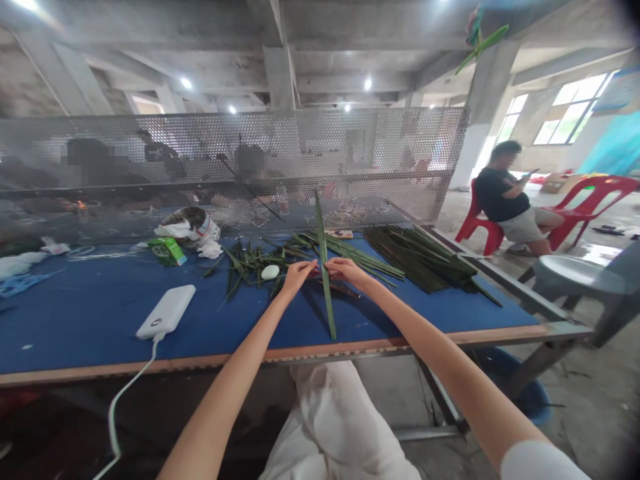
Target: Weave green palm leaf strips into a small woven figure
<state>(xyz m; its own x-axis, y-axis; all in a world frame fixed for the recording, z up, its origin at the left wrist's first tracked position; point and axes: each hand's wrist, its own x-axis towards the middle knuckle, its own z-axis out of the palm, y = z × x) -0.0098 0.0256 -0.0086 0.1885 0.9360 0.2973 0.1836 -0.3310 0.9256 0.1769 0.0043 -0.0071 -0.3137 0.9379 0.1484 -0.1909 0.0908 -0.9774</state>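
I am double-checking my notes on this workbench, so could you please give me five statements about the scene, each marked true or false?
1. The right hand grips a long, narrow green leaf strip. True.
2. The white, rounded rectangular device with a cable lies to the right of the left hand. False: the device lies to the left of the left hand.
3. The pile of long, dark green leaves lies on the flat blue tabletop. True.
4. The white, smooth oval object is nearer to the left hand than to the pile. True.
5. The person in the dark top is standing. False: that person sits on a red chair.
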